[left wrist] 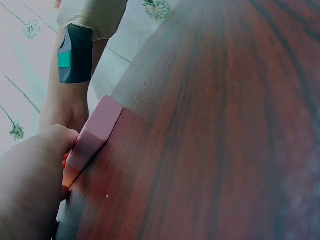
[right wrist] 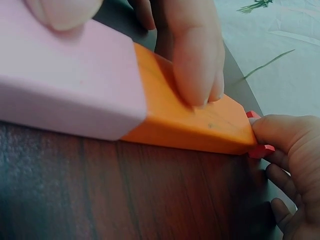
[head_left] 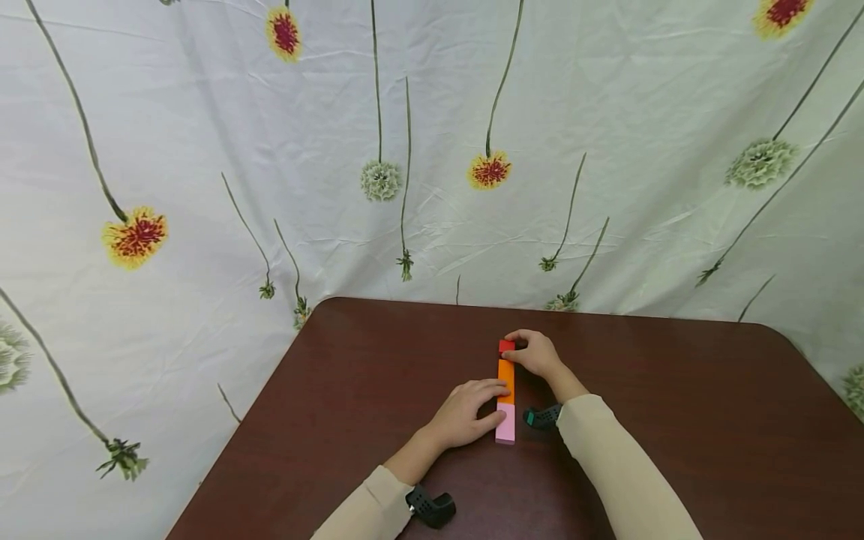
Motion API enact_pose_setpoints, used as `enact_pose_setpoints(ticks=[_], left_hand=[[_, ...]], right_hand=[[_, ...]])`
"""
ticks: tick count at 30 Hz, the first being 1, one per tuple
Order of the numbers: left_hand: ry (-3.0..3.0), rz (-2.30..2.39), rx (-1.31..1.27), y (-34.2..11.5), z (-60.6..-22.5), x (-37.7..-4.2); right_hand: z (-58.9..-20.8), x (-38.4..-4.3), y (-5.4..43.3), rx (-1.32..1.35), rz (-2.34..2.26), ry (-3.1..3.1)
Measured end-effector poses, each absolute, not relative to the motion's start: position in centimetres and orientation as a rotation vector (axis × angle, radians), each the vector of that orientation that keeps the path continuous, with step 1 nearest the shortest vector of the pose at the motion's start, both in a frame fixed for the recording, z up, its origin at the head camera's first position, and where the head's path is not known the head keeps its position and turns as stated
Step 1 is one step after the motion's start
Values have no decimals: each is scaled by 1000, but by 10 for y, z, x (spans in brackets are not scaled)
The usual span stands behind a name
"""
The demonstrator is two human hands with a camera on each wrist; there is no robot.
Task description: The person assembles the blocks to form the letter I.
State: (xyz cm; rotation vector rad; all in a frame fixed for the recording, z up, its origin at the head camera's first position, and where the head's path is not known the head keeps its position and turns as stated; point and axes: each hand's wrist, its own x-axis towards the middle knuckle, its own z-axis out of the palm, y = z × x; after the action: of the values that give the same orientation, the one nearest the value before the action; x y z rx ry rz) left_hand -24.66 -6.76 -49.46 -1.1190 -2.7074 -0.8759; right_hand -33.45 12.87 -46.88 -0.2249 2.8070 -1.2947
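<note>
Three blocks lie end to end in a row on the dark table: a pink block [head_left: 505,433] nearest, an orange block [head_left: 506,370] in the middle and a red block [head_left: 506,346] at the far end. My left hand [head_left: 466,412] rests on the row from the left, its thumb on the pink top and fingertips on the orange top. At the far end, my right hand [head_left: 538,355] pinches the red block between thumb and fingers. The right wrist view shows the pink block [right wrist: 65,95] meeting the orange one [right wrist: 190,132], with the red block [right wrist: 262,151] mostly covered by the right thumb.
The reddish-brown table [head_left: 661,420] extends on both sides of the row. Behind it hangs a white cloth [head_left: 324,112] printed with flowers. A black band with a camera is on each wrist.
</note>
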Motion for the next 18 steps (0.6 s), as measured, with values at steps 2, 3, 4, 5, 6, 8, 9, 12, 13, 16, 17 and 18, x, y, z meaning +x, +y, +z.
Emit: enact_pose_setpoints(ticks=[2,3,4,5,6,8,9,12,13,16,17,18], left_hand=[[-2704,-874,-1120,-68,-495,-247],[-2703,-873,-1120,-68,-495,-247],[-2701,-874,-1121,-68,-495,-247],[-2698,-874,-1123,-68,-496,-247],[-2696,-867,-1123,-68,-496,-248],[-2691,-857,-1129,-68,-497,-248],[-2693,-850,-1131,-67,-497,-248],[-2703,-829,-1130,-67,-499,-249],[-2708,-832,-1129,-67,-498,-249],[-2717,-836,-1115,-67,-498,-249],[-2715,-837,-1111,-67,-498,-249],[-2713,-837,-1108,-67,-498,-249]], right_hand=[[-469,-335,129,-229,-1295,2809],[-469,-335,129,-232,-1298,2808],[-468,-335,129,-238,-1301,2807],[-469,-335,129,-245,-1307,2804],[-469,-334,130,-252,-1319,2798],[-469,-334,132,-269,-1354,2782],[-469,-334,134,-284,-1374,2775],[-467,-332,140,-297,-1436,2757],[-467,-332,142,-294,-1447,2761],[-463,-331,151,-289,-1456,2781],[-462,-330,154,-286,-1451,2792],[-461,-329,157,-286,-1444,2804]])
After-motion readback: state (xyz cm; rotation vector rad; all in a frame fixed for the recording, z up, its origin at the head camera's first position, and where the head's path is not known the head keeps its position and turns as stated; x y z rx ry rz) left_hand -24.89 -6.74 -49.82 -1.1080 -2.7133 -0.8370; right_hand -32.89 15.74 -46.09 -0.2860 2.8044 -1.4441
